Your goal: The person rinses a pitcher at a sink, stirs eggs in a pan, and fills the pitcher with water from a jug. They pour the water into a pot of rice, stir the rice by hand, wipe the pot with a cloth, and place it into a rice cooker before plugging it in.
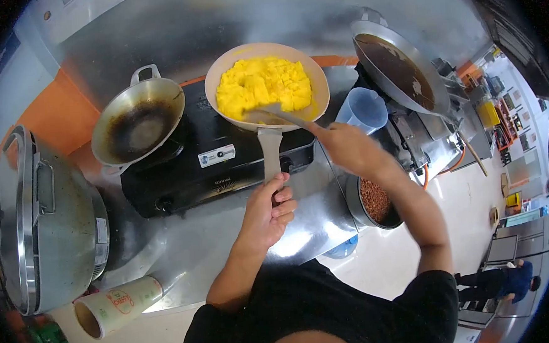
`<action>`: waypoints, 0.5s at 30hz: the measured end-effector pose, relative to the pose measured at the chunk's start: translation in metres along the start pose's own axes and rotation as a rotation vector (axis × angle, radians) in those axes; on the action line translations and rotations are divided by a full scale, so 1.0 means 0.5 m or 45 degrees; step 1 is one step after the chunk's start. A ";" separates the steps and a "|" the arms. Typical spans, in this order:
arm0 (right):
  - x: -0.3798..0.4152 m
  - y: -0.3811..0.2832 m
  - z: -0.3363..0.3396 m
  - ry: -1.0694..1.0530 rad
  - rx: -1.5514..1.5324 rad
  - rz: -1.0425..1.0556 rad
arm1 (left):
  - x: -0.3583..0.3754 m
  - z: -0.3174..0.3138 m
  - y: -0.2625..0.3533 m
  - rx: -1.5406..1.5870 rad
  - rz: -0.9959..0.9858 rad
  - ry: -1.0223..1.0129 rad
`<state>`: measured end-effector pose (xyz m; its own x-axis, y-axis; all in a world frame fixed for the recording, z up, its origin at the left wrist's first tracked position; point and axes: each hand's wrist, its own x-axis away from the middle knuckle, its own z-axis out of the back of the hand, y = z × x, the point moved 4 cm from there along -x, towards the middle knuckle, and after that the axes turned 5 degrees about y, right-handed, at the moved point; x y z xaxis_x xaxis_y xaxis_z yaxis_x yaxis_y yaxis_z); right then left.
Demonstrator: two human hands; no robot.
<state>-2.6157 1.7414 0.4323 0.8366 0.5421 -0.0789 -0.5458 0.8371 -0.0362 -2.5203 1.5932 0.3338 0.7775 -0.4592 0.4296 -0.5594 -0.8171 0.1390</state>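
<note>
A light-coloured frying pan (214, 73) sits on the right burner of a black gas stove (189, 170), with yellow scrambled egg (275, 80) spread across it. My left hand (267, 213) is closed round the end of the pan's handle. My right hand (353, 146) grips the handle of a spatula (277, 112), whose blade lies at the near edge of the egg. Right beside the pan stands a clear plastic jug (363, 108), just beyond my right hand.
An empty, browned wok (141, 124) is on the left burner. A large lidded pot (64, 222) stands far left, above a paper bucket (119, 303). At right are a big wok of dark liquid (394, 67) and a pot of brown bits (374, 200). A person (498, 281) stands far right.
</note>
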 end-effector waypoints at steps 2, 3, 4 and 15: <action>-0.018 0.000 -0.038 0.050 -0.063 -0.080 | 0.003 0.001 0.004 -0.001 0.011 0.030; -0.024 0.011 -0.041 0.177 -0.216 -0.093 | 0.005 0.001 0.009 -0.005 -0.001 0.033; -0.029 0.019 -0.040 0.300 -0.373 -0.103 | 0.008 0.002 0.012 -0.010 0.007 0.046; -0.094 -0.049 -0.069 0.177 -0.008 0.019 | 0.017 0.004 0.014 -0.119 0.007 0.075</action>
<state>-2.6431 1.6929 0.4025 0.8142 0.5387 -0.2164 -0.5588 0.8284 -0.0402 -2.5168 1.5828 0.3367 0.7575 -0.4403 0.4820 -0.5903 -0.7773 0.2177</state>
